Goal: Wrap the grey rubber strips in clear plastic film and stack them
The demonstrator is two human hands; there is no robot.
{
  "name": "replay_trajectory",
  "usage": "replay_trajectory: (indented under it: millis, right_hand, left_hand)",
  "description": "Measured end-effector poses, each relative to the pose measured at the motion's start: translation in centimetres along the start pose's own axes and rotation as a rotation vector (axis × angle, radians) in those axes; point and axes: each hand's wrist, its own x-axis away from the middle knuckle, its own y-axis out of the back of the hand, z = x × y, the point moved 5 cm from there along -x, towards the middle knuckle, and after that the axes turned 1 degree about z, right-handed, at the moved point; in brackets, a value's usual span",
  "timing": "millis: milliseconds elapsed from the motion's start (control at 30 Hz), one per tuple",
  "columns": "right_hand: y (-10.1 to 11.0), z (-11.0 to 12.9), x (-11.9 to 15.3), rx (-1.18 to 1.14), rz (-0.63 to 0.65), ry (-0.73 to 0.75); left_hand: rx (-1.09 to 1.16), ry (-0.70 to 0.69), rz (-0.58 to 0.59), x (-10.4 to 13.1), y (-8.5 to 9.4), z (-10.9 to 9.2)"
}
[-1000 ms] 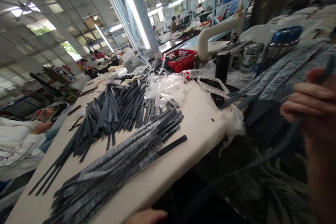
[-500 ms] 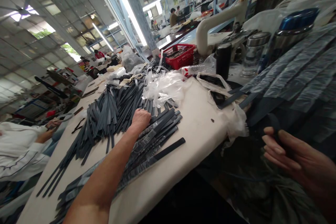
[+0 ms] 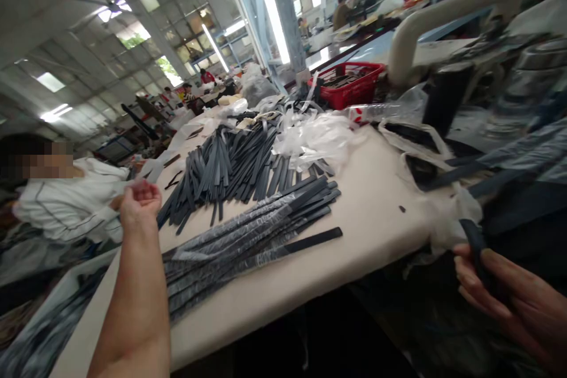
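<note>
Lifted off the plastic-wrapped bundle of dark flat strips since the earlier frame, the left hand is curled, empty, above the beige table's left edge. A short black strip, long axis running up-left toward the table's right edge, is gripped by the right hand.

A dark flat strap is lying across the right hand's fingers, running upward. A long plastic-wrapped bundle of dark straps is lying slantwise on the cream table.
</note>
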Motion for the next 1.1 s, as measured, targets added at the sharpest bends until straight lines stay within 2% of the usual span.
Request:
replay_trajectory:
  millis: [67,100,167,267,367,433,567,800,900,1100]
  right_hand:
    - [-1.0,-0.9,-0.3,0.103,0.055,0.001]
    - [-1.9,-1.3,-0.3,0.168,0.103,0.003]
    - [-4.6,-2.2,0.4,0.313,0.252,0.001]
    - [-10.0,-3.7,2.7,0.506,0.583,-0.024]
    - [-14.5,-5.5,5.4,0.618,0.881,-0.041]
    - [-16.6,-6.5,6.7,0.657,1.001,-0.033]
    - [-19.2,-7.3,7.9,0.69,1.11,0.018]
    - [-22.0,-7.1,8.4,0.73,1.144,0.147]
    - [-22.8,-7.5,8.5,0.775,1.149,0.211]
    - [-23.6,-8.7,8.6,0.876,1.14,0.279]
  left_hand:
    - [0.07,0.073,-0.109,2.7,3.7,2.1]
    - [0.117,0.13,-0.146,4.6,5.0,3.6]
    - [0.277,0.292,-0.169,9.4,6.1,7.1]
    - [0.522,0.563,-0.139,17.2,5.4,11.3]
    - [0.58,0.738,-0.11,23.4,4.2,13.4]
    - [0.568,0.818,-0.086,26.0,3.6,14.0]
    - [0.539,0.886,0.016,28.3,2.8,14.8]
    - [0.482,0.897,0.186,29.1,2.9,15.1]
    - [0.504,0.901,0.17,29.2,2.7,14.8]
    - [0.552,0.903,0.038,29.1,2.7,14.7]
